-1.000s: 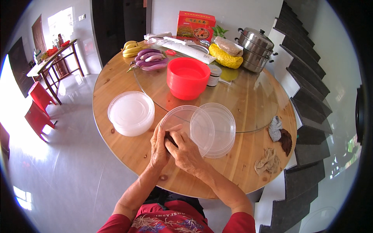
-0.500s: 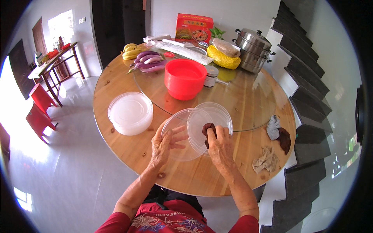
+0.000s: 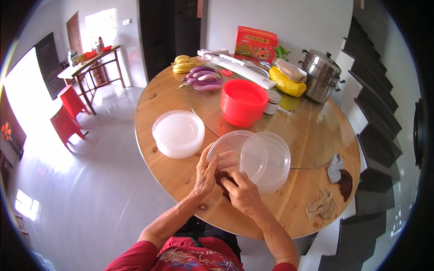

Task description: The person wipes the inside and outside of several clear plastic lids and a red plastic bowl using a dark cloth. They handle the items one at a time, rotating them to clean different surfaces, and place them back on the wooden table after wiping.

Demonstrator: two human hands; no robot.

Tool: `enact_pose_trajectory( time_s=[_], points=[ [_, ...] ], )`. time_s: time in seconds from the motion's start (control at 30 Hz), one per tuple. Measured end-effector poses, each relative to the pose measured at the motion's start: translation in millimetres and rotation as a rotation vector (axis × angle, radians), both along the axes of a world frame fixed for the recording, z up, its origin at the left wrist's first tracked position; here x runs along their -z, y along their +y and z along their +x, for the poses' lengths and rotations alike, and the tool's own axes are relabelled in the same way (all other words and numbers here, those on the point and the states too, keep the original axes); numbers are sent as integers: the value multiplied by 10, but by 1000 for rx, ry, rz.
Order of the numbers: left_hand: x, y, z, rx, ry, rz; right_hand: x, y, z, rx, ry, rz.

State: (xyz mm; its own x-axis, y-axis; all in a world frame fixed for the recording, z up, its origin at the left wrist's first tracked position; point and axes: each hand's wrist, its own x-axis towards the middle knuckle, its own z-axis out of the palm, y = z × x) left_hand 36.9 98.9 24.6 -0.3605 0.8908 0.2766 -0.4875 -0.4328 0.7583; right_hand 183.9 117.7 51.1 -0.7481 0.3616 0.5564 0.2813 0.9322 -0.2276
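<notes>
My left hand (image 3: 207,175) grips a round clear plastic lid (image 3: 244,149) by its left side, and the fingers show through it from behind. A dark brown cloth (image 3: 221,178) is pinched in my right hand (image 3: 244,193), pressed against the lid's lower edge close to my left hand. Just right of the held lid, and partly behind it, more clear round lids (image 3: 276,169) lie on the wooden table (image 3: 266,221). Left of my hands stands a stack of round translucent plastic containers or lids (image 3: 178,133).
Red plastic bowls (image 3: 244,106) and a jar (image 3: 272,103) stand on the glass turntable (image 3: 312,140). Farther back are eggplants (image 3: 203,79), bananas (image 3: 183,65), a red box (image 3: 256,44) and a steel steamer pot (image 3: 320,74). Crumpled rags (image 3: 322,205) lie at the right edge.
My right hand has moved the brown cloth from the lid's right part to its lower left edge, near my left hand. The whole view has shifted, so the table sits farther right.
</notes>
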Motion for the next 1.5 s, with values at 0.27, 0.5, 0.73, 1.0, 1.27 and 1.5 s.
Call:
enact_pose_trajectory(
  time_s=[0.27,0.5,0.73,1.0,1.27,1.5],
  points=[
    [-307,-103,-735,-521,179,-76,118,-139,152,-225,-230,-292],
    [-486,-117,-1536,-923,399,-115,242,-85,108,-212,-233,-343],
    [-301,183,-1952,-956,446,-121,309,-55,125,-239,-135,-435],
    [-60,293,-2256,-1071,771,-458,367,12,144,-273,-107,-499],
    [5,309,-2205,-951,817,-665,285,-24,156,-239,-128,-532],
    [287,308,-2770,-756,1011,-622,293,-41,141,-238,-118,-527]
  ],
)
